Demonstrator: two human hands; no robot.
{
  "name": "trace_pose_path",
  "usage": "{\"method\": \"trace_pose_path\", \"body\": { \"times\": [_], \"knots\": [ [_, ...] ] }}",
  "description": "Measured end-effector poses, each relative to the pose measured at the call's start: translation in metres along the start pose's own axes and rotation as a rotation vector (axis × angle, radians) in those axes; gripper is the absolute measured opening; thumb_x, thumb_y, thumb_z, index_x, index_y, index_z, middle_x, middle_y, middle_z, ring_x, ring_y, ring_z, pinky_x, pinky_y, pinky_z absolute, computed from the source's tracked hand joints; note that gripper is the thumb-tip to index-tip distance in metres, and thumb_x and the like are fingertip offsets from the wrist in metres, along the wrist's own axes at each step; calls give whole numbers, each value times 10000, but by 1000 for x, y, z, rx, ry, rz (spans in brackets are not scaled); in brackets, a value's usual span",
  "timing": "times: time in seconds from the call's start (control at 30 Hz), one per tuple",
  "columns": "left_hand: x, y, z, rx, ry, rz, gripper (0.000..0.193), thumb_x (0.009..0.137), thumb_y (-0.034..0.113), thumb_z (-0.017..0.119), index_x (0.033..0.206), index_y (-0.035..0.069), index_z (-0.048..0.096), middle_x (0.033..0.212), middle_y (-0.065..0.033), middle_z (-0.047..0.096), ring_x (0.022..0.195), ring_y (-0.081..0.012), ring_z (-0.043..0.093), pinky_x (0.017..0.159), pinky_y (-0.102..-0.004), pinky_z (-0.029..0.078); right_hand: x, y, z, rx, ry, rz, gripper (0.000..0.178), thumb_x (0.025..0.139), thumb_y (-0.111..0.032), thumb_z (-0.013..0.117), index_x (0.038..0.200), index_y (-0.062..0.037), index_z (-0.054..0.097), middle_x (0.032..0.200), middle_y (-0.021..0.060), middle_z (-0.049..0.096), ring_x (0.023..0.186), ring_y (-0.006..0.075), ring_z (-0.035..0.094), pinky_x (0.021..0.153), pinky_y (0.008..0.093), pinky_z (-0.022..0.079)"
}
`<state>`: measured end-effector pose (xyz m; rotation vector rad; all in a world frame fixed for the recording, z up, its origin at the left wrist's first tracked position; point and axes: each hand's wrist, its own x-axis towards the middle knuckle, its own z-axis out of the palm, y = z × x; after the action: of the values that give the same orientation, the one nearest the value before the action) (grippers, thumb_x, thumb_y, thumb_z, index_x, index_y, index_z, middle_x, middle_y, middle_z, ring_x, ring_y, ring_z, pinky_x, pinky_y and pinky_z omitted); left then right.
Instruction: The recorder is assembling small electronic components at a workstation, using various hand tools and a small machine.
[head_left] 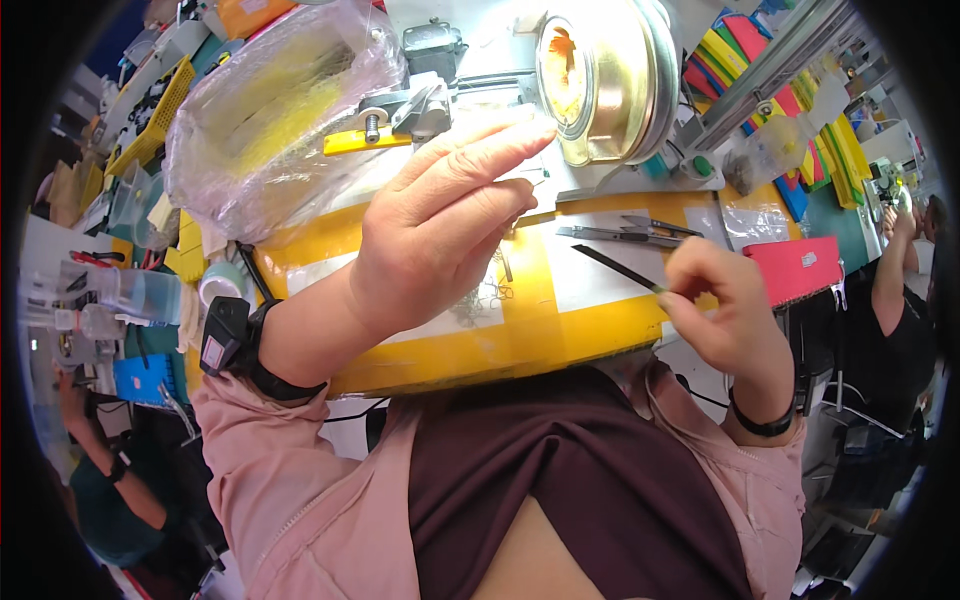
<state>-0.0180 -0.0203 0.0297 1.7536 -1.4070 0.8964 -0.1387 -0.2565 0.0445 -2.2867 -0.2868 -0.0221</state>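
Observation:
My left hand point(440, 225) is raised above the yellow work board point(560, 330), its fingers pinched together near the rim of a round brass-coloured spool point(600, 80); whatever it pinches is too thin to make out. My right hand point(725, 310) grips slim dark tweezers point(620, 270) that point left over the board. A small tangle of fine wire bits point(480, 300) lies on the board under my left hand. A black wrist device point(228, 340) sits on my left wrist, and a black band point(765, 425) on the right.
A clear plastic bag of yellow material point(270, 110) sits at the back left. Metal snips point(630, 232) lie on the board. A red box point(800, 265) is at right, coloured bins point(790, 90) behind it. Other people work at the far left point(110, 490) and right point(900, 300).

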Motion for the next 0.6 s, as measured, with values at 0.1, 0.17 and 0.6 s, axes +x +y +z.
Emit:
{"method": "trace_pose_path", "body": {
  "times": [0.1, 0.17, 0.6],
  "knots": [
    [-2, 0, 0, 12, 9, 14, 152, 633, -62, 643, 762, -23, 573, 992, -149, 611, 966, -302, 587, 779, -343, 495, -7, -20, 7, 358, 179, -105, 127, 686, 79, 501, 786, 1, 503, 693, 36, 477, 583, 71, 451, 521, 207, 372],
    [-1, 2, 1, 14, 0, -12, 133, 660, -44, 658, 751, -22, 563, 1001, -163, 611, 983, -321, 578, 798, -352, 481, 1, -21, 13, 507, 198, -275, 153, 675, 95, 505, 808, 19, 503, 721, 42, 489, 603, 55, 438, 547, 171, 362],
    [-2, 6, -1, 37, -27, -32, 130, 687, -33, 661, 750, -13, 549, 1035, -182, 600, 1013, -346, 560, 821, -368, 466, 44, -36, 52, 605, 337, -163, 68, 724, 42, 538, 734, -13, 498, 621, -36, 486, 550, -16, 403, 466, 154, 317]
  ]
}}
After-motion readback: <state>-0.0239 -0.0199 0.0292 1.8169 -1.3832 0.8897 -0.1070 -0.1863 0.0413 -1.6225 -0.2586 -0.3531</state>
